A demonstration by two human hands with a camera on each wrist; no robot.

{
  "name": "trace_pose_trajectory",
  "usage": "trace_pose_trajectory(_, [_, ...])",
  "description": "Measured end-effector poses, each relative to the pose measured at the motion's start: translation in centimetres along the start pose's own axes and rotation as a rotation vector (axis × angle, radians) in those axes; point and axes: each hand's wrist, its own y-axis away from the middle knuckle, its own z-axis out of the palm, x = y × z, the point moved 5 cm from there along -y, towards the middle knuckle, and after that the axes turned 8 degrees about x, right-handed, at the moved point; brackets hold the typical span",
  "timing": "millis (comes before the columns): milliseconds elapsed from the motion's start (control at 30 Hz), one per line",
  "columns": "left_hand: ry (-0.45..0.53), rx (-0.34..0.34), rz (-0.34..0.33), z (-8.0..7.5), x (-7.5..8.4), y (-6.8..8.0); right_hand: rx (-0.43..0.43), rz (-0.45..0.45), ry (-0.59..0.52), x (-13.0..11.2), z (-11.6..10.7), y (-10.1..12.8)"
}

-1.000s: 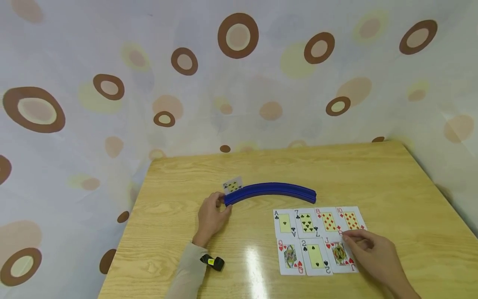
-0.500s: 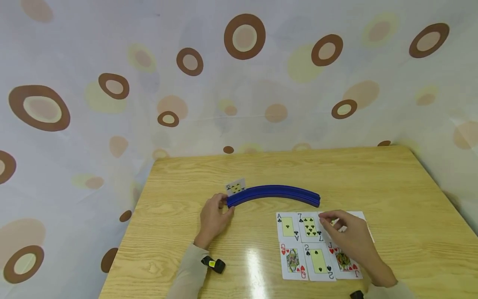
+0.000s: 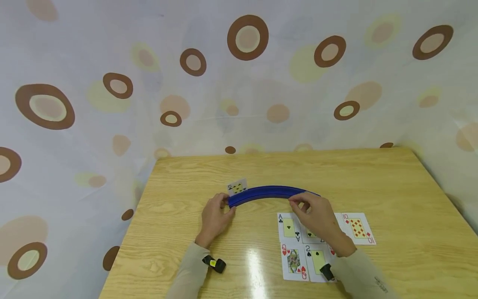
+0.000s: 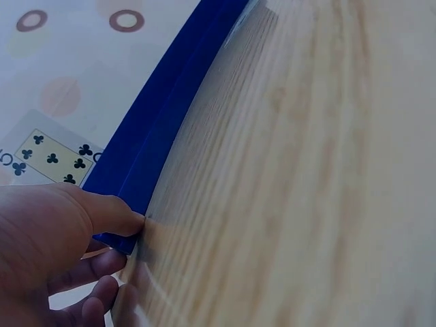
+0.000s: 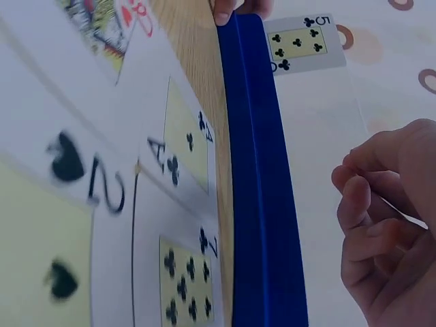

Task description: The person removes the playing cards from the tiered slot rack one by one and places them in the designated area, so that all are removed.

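Racked card reads 5, seemingly clubs; ace marked A

the curved card rack under my hands is deep blue. the card standing in it is white with a pale yellow panel and black clubs. the surface is light yellow wood with brown grain. the ten shows red diamonds, the two a black spade, the queen red hearts. the backdrop cloth is white with brown rings and faded tan and yellow spots. my sleeves are beige.

"10" on diamond card
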Motion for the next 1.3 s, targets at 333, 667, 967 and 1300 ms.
trace_pose_trajectory(333, [-0.033, -0.001, -0.002, 0.4, -0.3, 0.1, -0.092, 0.113, -0.201, 0.7, 4.3, -2.8])
trace_pose_trajectory(667, [-0.039, 0.009, 0.024, 0.5, -0.4, 0.2, -0.186, 0.188, -0.300, -1.3, 8.6, -4.5])
trace_pose_trajectory(967, [-0.024, 0.016, 0.022, 0.5, -0.6, -0.1, -0.256, 0.272, -0.225, -2.5, 10.9, -5.4])
trace_pose_trajectory(1300, [-0.023, 0.029, 0.023, 0.5, -0.7, 0.0, -0.229, 0.385, -0.239, -2.3, 11.8, -5.4])
